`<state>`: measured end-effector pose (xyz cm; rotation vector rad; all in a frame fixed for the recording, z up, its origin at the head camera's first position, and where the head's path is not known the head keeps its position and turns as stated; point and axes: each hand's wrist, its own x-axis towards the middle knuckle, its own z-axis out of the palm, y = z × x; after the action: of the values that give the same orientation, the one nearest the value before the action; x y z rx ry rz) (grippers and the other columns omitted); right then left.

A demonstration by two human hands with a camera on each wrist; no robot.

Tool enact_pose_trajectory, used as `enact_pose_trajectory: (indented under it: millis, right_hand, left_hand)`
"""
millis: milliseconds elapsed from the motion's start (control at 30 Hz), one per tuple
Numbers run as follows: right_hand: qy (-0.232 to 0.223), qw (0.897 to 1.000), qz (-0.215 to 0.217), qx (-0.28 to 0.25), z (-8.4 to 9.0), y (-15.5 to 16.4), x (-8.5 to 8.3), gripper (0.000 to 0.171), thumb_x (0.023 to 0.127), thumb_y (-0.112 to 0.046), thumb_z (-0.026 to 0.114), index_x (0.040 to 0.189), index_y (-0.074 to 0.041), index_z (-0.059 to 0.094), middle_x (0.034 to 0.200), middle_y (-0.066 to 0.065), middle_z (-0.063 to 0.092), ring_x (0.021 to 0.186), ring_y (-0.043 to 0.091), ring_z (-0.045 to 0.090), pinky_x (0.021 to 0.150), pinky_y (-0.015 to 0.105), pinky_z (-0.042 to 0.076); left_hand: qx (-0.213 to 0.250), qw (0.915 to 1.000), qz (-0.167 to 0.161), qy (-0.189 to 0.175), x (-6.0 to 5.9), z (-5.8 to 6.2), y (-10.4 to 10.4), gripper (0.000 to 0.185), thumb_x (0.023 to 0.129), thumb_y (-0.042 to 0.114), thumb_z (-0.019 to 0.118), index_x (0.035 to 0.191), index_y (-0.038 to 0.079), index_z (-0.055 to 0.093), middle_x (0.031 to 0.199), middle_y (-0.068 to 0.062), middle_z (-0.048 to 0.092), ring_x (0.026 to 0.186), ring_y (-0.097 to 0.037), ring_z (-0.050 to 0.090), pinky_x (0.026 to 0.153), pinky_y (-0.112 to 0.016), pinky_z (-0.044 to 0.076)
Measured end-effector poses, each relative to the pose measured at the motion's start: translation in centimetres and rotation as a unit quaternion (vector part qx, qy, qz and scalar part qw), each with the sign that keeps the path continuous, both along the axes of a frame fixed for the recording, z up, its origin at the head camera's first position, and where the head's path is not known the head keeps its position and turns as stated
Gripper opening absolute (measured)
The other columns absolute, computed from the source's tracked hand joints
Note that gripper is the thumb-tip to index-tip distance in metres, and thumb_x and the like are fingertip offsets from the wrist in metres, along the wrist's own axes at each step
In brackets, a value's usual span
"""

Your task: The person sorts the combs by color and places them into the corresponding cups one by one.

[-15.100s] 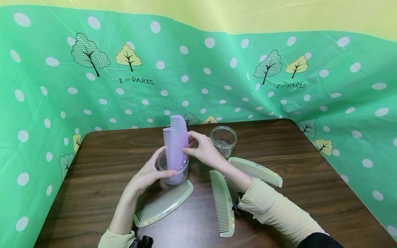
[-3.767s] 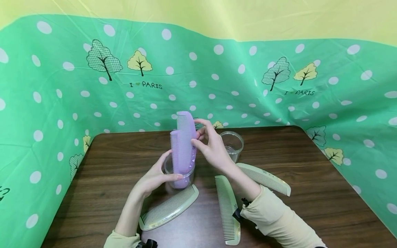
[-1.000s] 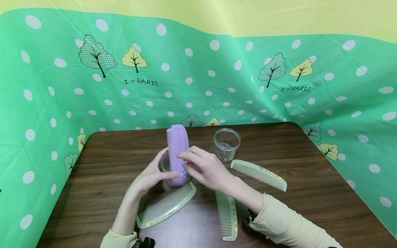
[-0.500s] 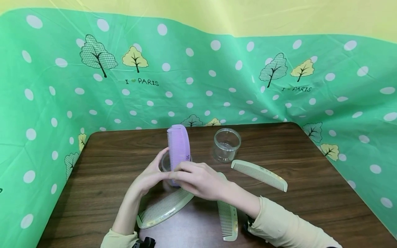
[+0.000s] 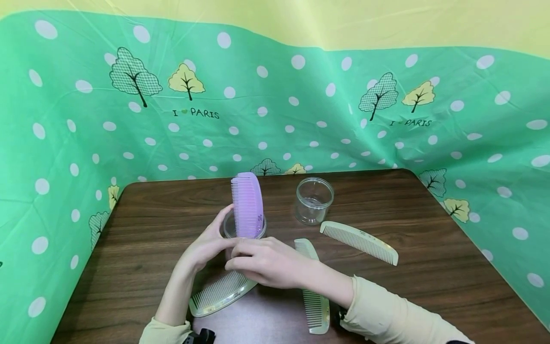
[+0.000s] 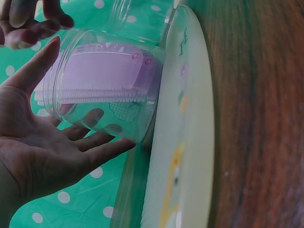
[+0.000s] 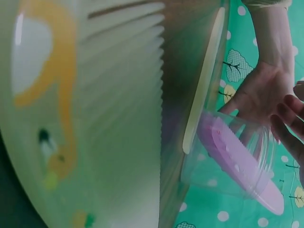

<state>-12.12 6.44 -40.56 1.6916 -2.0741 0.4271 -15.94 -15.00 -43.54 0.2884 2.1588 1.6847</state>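
Note:
Two purple combs (image 5: 248,205) stand upright, overlapping, in a transparent plastic jar (image 6: 76,111), with their upper ends well above its rim. My left hand (image 5: 208,245) holds this jar, fingers along one side and thumb at the rim. My right hand (image 5: 269,263) hovers just in front of the jar, fingers loosely bent and holding nothing; in the head view it hides the jar's lower part and overlaps the left thumb tip. Under it lies a pale green comb (image 5: 220,297), its far end covered by the right hand.
A second transparent jar (image 5: 314,208) stands at the back, right of the first. Two more pale green combs lie on the brown wooden table (image 5: 429,267): one below the right wrist (image 5: 317,310), another farther right (image 5: 359,241). A green dotted cloth (image 5: 275,95) hangs behind the table.
Earlier my right hand held one purple comb higher than the other. That comb has gone down into the jar, and the right hand has let go and moved down toward me.

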Motion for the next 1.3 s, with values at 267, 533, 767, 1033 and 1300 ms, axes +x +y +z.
enact_pose_trajectory:
  millis: [267, 533, 767, 1033, 1300]
  right_hand:
    - [0.024, 0.999, -0.014, 0.047, -0.8, -0.5, 0.6, 0.019, 0.1, -0.017, 0.063, 0.116, -0.023, 0.071, 0.106, -0.009, 0.066, 0.093, 0.003, 0.064, 0.078, 0.015, 0.054]
    - [-0.013, 0.994, -0.037, 0.106, -1.0, -1.1, 1.0, 0.024, 0.1, -0.023, 0.064, 0.122, -0.027, 0.069, 0.109, -0.011, 0.065, 0.093, 0.003, 0.062, 0.078, 0.02, 0.055]
    - [-0.016, 0.986, -0.052, 0.16, -1.1, -1.3, 1.3, 0.034, 0.095, -0.03, 0.071, 0.128, -0.028, 0.067, 0.112, -0.011, 0.065, 0.1, 0.005, 0.062, 0.084, 0.021, 0.055]
    - [0.0, 0.975, -0.072, 0.211, -1.7, -1.6, 1.5, 0.049, 0.09, -0.04, 0.076, 0.137, -0.032, 0.063, 0.117, -0.01, 0.065, 0.102, 0.007, 0.063, 0.084, 0.023, 0.056]
    - [0.018, 0.971, -0.087, 0.222, -2.6, -1.7, 1.8, 0.054, 0.086, -0.045, 0.078, 0.137, -0.034, 0.062, 0.117, -0.008, 0.066, 0.099, 0.009, 0.063, 0.075, 0.023, 0.056]
  left_hand:
    - [0.001, 0.9999, 0.01, -0.002, 0.1, 0.0, 0.2, 0.1, 0.086, 0.024, 0.083, 0.163, 0.027, 0.019, 0.168, -0.008, 0.027, 0.154, -0.032, 0.028, 0.125, -0.059, 0.021]
    - [0.006, 1.0, 0.007, 0.002, 0.1, -0.2, 0.1, 0.1, 0.085, 0.027, 0.084, 0.162, 0.03, 0.021, 0.166, -0.006, 0.032, 0.152, -0.032, 0.032, 0.125, -0.061, 0.022]
    - [0.012, 0.9999, 0.003, 0.01, 0.2, -0.2, 0.0, 0.099, 0.084, 0.026, 0.084, 0.161, 0.029, 0.023, 0.167, -0.005, 0.029, 0.155, -0.033, 0.025, 0.126, -0.064, 0.016]
    - [0.014, 0.9999, 0.004, 0.008, 0.2, -0.1, 0.0, 0.099, 0.083, 0.027, 0.085, 0.161, 0.03, 0.024, 0.167, -0.005, 0.03, 0.156, -0.034, 0.023, 0.125, -0.066, 0.015]
    - [0.016, 0.9998, 0.003, 0.007, 0.2, -0.1, 0.1, 0.101, 0.083, 0.026, 0.085, 0.162, 0.029, 0.022, 0.167, -0.006, 0.03, 0.155, -0.033, 0.025, 0.125, -0.064, 0.017]
